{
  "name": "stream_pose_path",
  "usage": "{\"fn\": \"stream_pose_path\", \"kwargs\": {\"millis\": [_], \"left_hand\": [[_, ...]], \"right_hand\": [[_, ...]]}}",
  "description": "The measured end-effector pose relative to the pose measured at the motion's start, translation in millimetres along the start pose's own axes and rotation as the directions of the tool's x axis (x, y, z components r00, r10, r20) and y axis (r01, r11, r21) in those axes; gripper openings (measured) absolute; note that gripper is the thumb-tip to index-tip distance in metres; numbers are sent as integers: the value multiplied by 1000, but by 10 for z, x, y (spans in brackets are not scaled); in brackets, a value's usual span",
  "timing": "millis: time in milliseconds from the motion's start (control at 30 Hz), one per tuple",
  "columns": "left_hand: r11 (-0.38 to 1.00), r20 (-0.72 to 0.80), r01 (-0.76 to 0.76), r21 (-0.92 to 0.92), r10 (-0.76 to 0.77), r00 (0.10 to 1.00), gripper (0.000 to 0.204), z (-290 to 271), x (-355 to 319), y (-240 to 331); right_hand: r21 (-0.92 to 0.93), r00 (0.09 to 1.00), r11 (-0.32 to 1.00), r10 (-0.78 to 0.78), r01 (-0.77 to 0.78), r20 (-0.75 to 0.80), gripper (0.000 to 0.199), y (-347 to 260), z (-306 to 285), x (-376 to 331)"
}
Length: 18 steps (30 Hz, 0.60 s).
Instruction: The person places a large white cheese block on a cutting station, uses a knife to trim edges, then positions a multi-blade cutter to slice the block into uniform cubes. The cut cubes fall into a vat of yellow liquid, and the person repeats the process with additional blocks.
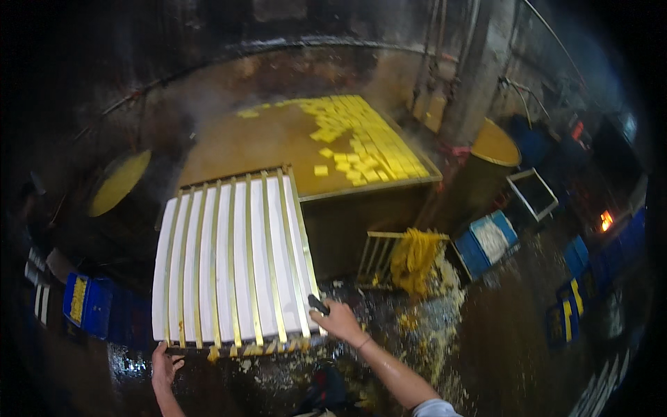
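Observation:
A slatted rack (231, 278) with yellowish metal strips lies over a smooth white slab (208, 264), one end resting against the near-left edge of a large vat. My left hand (165, 367) is closed at the rack's near left corner, thumb up by the edge and fingers curled below. At the near right corner, my right hand (342, 321) is wrapped round a black handle (318, 304); whatever the handle belongs to is hidden or too small to make out. Yellow bits cling along the rack's near edge.
The steaming vat (372, 186) holds brown liquid with many yellow blocks (375, 149) floating at its right. Round tubs (497, 142) stand on both sides. A yellow cloth (415, 260) hangs over a slatted frame; blue crates (87, 306) stand around. Scraps litter the wet floor. A fire (606, 221) glows far right.

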<state>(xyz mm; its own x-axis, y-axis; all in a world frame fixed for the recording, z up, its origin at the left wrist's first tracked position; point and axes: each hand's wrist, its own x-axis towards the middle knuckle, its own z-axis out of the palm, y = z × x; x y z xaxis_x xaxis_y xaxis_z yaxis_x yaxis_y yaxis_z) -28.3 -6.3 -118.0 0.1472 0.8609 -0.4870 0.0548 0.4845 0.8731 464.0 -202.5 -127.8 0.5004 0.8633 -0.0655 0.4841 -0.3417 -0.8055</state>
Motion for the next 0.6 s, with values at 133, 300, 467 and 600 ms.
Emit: {"fn": "stream_pose_path", "kwargs": {"millis": [133,300,467,600], "left_hand": [[996,-142,-76,-35,71,987,30,122,-2,-113],[955,-309,-298,2,284,908,20,169,-95,-285],[964,-381,-249,94,266,885,12,929,-861,-170],[907,-365,-244,-344,110,924,26,2470,-1697,-104]], "right_hand": [[40,992,995,-96,93,76,48,7,29,257],[77,948,997,-28,4,318,33,-43,-234,177],[132,843,958,155,-256,516,53,-622,-1367,770],[264,852,962,-194,68,486,53,-648,-1897,2302]]}}
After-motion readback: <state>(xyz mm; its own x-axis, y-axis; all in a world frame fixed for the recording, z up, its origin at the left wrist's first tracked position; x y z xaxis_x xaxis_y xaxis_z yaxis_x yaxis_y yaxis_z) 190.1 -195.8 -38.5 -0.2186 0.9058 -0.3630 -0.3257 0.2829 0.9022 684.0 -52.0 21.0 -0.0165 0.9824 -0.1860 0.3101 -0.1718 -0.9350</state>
